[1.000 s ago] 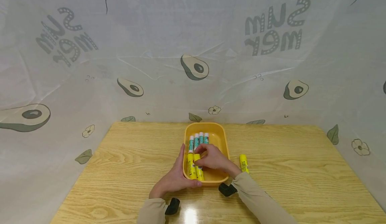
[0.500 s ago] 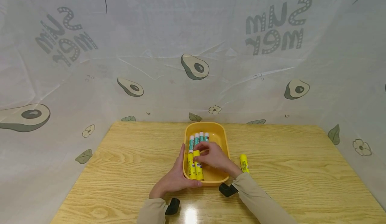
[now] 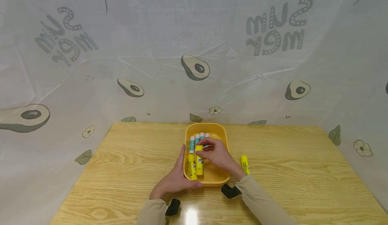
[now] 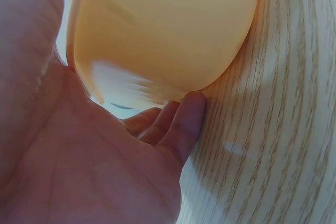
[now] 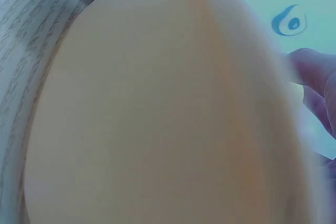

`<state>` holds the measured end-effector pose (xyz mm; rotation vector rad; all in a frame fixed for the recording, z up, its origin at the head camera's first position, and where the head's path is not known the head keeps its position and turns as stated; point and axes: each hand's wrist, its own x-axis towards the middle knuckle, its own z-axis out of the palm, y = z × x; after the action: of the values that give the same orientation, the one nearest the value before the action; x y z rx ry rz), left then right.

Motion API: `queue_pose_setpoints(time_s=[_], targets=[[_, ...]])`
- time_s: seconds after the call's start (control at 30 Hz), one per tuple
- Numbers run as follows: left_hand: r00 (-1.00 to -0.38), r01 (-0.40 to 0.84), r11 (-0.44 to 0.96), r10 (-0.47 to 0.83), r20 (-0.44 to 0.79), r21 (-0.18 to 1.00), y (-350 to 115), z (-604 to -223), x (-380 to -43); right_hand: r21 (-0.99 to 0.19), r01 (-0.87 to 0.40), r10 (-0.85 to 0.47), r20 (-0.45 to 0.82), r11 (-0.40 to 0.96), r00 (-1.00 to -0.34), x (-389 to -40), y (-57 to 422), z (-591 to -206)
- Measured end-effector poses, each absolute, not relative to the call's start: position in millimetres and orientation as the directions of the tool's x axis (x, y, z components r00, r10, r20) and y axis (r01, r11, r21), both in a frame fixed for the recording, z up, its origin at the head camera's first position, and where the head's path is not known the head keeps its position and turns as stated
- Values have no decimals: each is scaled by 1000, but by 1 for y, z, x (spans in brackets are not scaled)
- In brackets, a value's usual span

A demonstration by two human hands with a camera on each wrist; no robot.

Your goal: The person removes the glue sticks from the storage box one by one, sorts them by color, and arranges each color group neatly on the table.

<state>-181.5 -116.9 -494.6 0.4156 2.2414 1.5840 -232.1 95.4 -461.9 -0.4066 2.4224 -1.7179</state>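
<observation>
A yellow-orange plastic tray [image 3: 213,184] stands on the table. My left hand [image 3: 174,182] holds its near left corner, thumb along the front rim and fingers against the left wall; the left wrist view shows those fingers [image 4: 184,121] touching the outside. Inside the tray, my right hand [image 3: 219,155] pinches a yellow glue stick [image 3: 199,166] by its upper end. Left of it lies another yellow glue stick [image 3: 192,168]. Behind them is a row of several white-and-teal glue sticks [image 3: 192,145], partly covered by the right hand. The tray wall [image 5: 142,103] fills most of the right wrist view.
One more yellow glue stick [image 3: 245,164] lies on the wooden table [image 3: 291,171] right of the tray, partly behind the right forearm. A pale curtain [image 3: 163,100] printed with avocados hangs behind the table and at its sides.
The right hand has raised the pinched yellow glue stick off its place beside the other one and shifted it slightly toward the tray's far end. The left hand has stayed put.
</observation>
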Motion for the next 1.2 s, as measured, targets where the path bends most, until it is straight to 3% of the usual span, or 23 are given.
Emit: queue_pose_setpoints(time_s=[1.2], targets=[[-889,47,298,447,-97,953,-116,-494,-182,-969,-124,-157,91,215,-983,-211,171,-433]])
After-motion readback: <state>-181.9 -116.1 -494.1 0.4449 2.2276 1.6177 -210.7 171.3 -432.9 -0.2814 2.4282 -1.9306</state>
